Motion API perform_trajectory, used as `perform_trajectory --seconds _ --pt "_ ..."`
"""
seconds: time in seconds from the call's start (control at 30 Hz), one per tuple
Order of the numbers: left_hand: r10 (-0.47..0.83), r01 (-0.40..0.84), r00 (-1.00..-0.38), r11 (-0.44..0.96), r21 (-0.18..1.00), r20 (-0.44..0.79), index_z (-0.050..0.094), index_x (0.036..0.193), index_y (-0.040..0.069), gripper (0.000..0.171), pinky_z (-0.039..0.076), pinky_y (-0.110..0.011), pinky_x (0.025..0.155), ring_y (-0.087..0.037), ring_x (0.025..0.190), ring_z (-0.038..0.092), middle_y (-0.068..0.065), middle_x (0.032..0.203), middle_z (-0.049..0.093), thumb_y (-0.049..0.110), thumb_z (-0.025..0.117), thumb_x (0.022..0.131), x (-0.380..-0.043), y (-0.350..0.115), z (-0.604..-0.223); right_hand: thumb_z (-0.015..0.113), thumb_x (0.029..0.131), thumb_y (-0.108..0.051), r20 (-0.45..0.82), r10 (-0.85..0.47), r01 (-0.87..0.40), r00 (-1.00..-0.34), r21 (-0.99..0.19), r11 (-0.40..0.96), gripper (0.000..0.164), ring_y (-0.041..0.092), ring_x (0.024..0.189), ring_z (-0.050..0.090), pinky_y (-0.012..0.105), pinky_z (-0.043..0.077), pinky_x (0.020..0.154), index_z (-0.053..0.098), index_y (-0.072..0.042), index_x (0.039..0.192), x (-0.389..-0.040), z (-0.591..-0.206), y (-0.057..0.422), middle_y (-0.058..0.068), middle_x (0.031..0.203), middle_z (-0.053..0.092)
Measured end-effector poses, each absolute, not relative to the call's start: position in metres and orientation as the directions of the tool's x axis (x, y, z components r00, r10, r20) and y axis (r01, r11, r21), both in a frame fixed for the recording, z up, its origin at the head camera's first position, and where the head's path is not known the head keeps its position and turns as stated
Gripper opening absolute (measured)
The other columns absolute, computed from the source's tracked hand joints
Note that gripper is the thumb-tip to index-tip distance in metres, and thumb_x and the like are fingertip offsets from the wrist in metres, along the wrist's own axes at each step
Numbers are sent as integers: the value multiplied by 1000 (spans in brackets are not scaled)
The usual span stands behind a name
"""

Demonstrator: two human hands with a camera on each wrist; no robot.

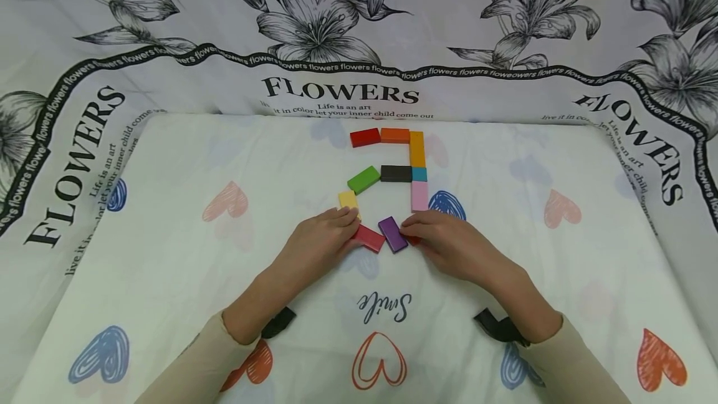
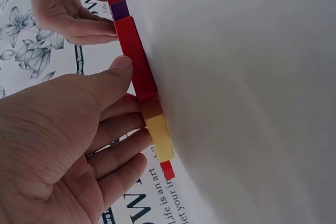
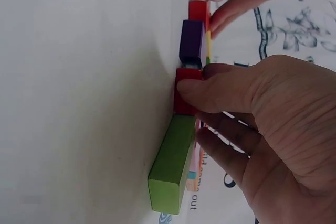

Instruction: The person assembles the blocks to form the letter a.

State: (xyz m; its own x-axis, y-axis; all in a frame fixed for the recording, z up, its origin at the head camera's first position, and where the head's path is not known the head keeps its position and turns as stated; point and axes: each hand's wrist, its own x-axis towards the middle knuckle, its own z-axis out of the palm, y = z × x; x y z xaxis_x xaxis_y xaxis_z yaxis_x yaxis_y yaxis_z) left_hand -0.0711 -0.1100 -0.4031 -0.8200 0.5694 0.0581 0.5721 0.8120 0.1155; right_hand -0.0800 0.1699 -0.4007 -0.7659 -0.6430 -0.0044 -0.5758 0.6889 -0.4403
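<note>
Toy blocks lie in a bent line on a white cloth. My left hand holds the left end of a red block, thumb on its near side, other fingers beside a yellow block. To the right, a purple block lies slanted between the hands. My right hand pinches a shorter red block next to the purple one, thumb on its near face. Against this red block stands a green block, hidden under the right hand in the head view.
Farther back, the line includes a pink block, teal block, black block, another green block, amber block, orange block and red block. Hearts and lettering are printed on the cloth.
</note>
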Motion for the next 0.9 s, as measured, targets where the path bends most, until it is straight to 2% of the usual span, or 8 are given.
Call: perform_trajectory --seconds 0.2,0.43,0.9 --pt "570 572 -820 812 114 59 74 134 12 44 56 -37 111 -23 132 69 -7 138 73 35 77 97 -71 -110 -403 81 93 -9 7 -650 -585 -760 -442 680 37 24 127 68 44 60 107 77 -13 129 -81 -403 172 4 132 74" --pt "575 580 -815 807 112 71 75 133 12 44 56 -37 112 -22 131 70 -7 138 74 35 78 96 -71 -110 -403 83 91 -11 67 -633 -597 -772 -420 684 34 23 120 70 43 62 103 78 -12 125 -84 -405 172 4 126 76" --pt "583 590 -807 801 104 88 75 131 12 41 55 -37 112 -22 130 70 -7 137 74 34 77 97 -72 -110 -405 82 93 -20 99 -513 -496 -853 -460 737 35 24 114 72 43 64 96 77 -10 126 -83 -405 172 8 123 76"
